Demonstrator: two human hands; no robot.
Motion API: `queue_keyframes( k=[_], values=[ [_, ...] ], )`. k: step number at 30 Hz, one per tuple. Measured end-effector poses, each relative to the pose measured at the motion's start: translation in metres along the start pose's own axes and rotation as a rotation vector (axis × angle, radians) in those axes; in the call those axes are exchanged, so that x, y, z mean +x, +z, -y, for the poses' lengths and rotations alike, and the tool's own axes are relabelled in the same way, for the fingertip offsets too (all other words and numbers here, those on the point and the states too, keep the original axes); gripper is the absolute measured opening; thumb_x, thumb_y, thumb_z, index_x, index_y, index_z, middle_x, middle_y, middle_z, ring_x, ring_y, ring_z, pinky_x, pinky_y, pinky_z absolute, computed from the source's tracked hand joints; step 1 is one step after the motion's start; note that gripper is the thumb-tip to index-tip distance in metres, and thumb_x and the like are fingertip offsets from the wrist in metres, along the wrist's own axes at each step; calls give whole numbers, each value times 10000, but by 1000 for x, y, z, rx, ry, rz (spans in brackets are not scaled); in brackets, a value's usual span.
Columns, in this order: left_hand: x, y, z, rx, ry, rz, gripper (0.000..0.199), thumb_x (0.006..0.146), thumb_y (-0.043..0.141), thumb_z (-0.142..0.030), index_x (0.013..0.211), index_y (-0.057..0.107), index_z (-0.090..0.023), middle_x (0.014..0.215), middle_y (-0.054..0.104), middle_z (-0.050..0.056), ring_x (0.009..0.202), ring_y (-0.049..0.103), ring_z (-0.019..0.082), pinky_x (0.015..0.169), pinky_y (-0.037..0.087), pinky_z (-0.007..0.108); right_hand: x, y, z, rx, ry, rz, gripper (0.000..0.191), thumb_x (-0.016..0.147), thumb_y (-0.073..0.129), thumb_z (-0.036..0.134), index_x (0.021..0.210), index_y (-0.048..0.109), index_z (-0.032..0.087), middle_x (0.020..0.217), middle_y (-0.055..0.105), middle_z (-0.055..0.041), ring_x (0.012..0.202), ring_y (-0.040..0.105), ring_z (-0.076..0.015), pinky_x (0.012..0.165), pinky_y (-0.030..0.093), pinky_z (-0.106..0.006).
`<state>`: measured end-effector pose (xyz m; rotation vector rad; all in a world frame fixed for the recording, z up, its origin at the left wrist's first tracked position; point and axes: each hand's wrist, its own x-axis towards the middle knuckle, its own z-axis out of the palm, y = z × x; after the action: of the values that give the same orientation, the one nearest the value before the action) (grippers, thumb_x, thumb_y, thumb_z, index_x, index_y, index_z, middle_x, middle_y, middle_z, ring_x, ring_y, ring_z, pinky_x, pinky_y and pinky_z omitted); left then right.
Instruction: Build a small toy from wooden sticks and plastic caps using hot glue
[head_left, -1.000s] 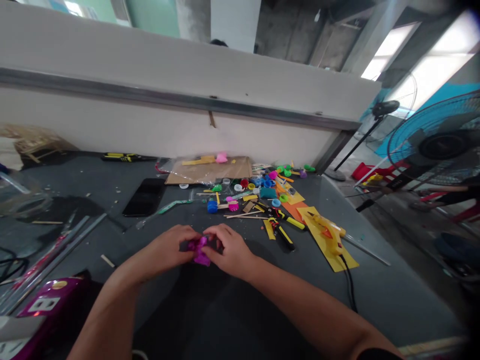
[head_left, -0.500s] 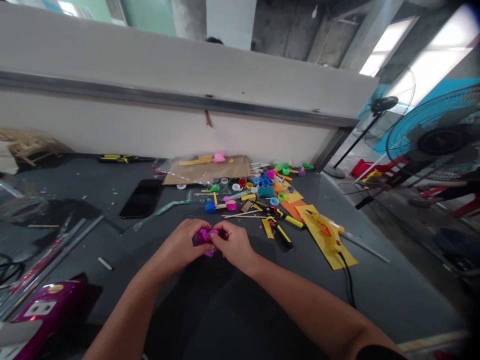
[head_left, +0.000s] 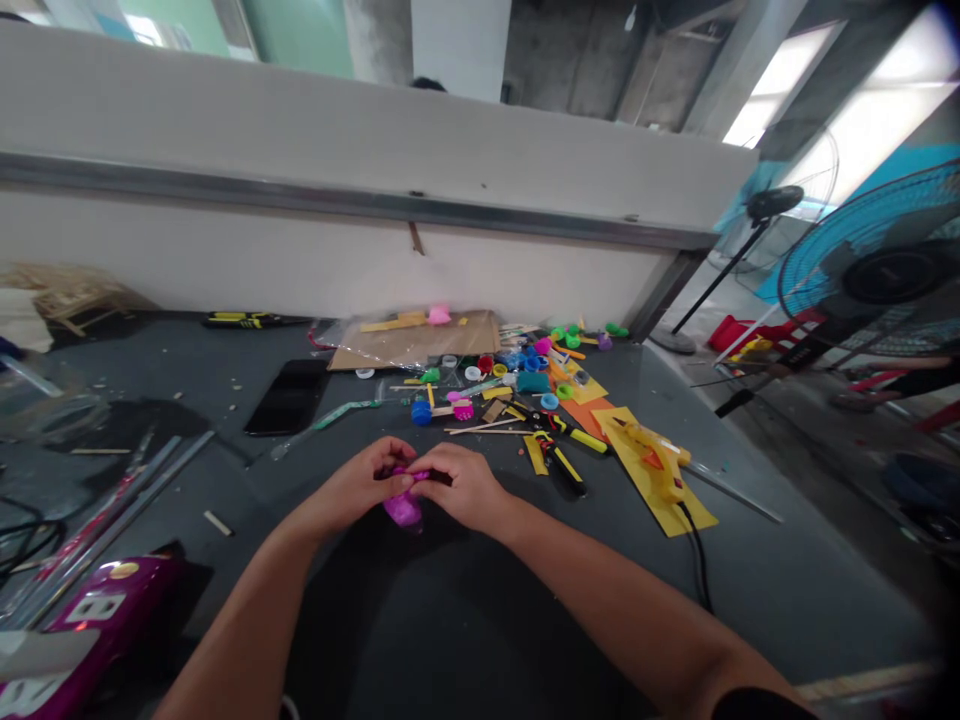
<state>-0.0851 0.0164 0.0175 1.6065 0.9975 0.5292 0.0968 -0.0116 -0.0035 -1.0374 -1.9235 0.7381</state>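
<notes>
Between my hands, above the dark tabletop, is a lump of purple modelling clay [head_left: 404, 511], partly covered by my fingers. My left hand [head_left: 361, 487] is closed on its left side, thumb across the top. With thumb and fingertips, my right hand [head_left: 466, 484] pinches the upper right of the same lump. The clay's lower part bulges out below both hands. Just beyond my fingers lie a blue cap [head_left: 421, 412] and a pink cap [head_left: 463, 409], with small sticks by them.
Pliers [head_left: 564, 468] and a yellow glue gun [head_left: 660, 470] on a yellow sheet lie to the right. A phone [head_left: 286, 398] is left of centre. Coloured caps and a cardboard sheet [head_left: 409, 349] are at the back. A purple device [head_left: 112, 610] stands front left, near long rods [head_left: 161, 480].
The purple clay has turned in my hands, and more of it now hangs below them. My left fingers have shifted round it. The view has moved slightly.
</notes>
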Motion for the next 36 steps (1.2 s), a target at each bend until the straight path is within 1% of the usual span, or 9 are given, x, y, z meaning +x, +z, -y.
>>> queue_keyframes(
  k=[4, 11, 16, 21, 25, 29, 31, 33, 36],
  values=[
    [1, 0, -4, 59, -21, 46, 303, 752, 559, -445, 874, 592, -170, 787, 602, 4, 712, 554, 153, 650, 424, 256, 0, 2, 2, 10, 63, -86, 132, 758, 664, 309, 845, 662, 210, 780, 628, -6, 746, 577, -123, 698, 438, -233],
    [-2, -2, -4, -50, -78, 28, 290, 707, 611, -418, 838, 623, -159, 738, 616, -3, 640, 543, 133, 611, 413, 241, -1, 0, 1, 56, 35, -60, 126, 802, 610, 297, 893, 660, 225, 830, 643, -8, 792, 588, -127, 738, 440, -249],
    [-3, -2, -4, -124, -107, -2, 284, 682, 642, -382, 861, 592, -168, 751, 611, -6, 645, 546, 121, 611, 423, 233, 0, -5, -1, 12, -33, -23, 223, 759, 659, 313, 964, 655, 224, 858, 640, -20, 810, 582, -135, 742, 440, -247],
    [-3, -1, -8, -80, -119, 4, 329, 655, 658, -392, 892, 609, -169, 758, 633, 8, 656, 563, 135, 612, 431, 243, 0, -2, -4, 44, 73, -10, 141, 723, 684, 298, 842, 679, 222, 793, 650, -3, 741, 587, -126, 695, 443, -240],
    [-4, 0, -10, 63, -110, 22, 326, 676, 623, -421, 880, 660, -170, 727, 645, 1, 647, 568, 148, 590, 420, 238, 0, 4, -4, 333, 284, 4, 188, 680, 693, 346, 772, 667, 185, 678, 627, 14, 581, 562, -97, 550, 442, -208],
    [-3, -4, -6, 217, -48, -50, 249, 721, 565, -386, 837, 664, -189, 690, 640, -15, 631, 574, 147, 586, 420, 234, 4, 1, -5, 641, 449, 22, 193, 634, 712, 310, 732, 633, 164, 485, 517, 66, 387, 412, -47, 373, 297, -162],
    [-3, -11, -3, 316, 1, -132, 231, 745, 537, -369, 838, 661, -197, 732, 651, -7, 657, 585, 153, 616, 432, 246, 6, -5, -7, 882, 492, -7, 186, 627, 711, 292, 720, 610, 167, 484, 500, 70, 366, 353, -34, 342, 231, -155],
    [-4, -22, 2, 452, 51, -265, 224, 754, 526, -356, 837, 665, -201, 790, 659, 11, 711, 596, 169, 660, 441, 267, 9, -13, -8, 1129, 507, -44, 181, 637, 699, 294, 716, 592, 172, 551, 523, 54, 390, 343, -27, 340, 217, -146],
    [-6, -39, 10, 556, 110, -468, 247, 765, 506, -331, 905, 669, -209, 888, 664, 29, 811, 602, 190, 732, 455, 295, 9, -19, -11, 1296, 516, -25, 154, 702, 645, 278, 815, 613, 178, 668, 570, 23, 455, 396, -33, 351, 255, -133]
  ],
)
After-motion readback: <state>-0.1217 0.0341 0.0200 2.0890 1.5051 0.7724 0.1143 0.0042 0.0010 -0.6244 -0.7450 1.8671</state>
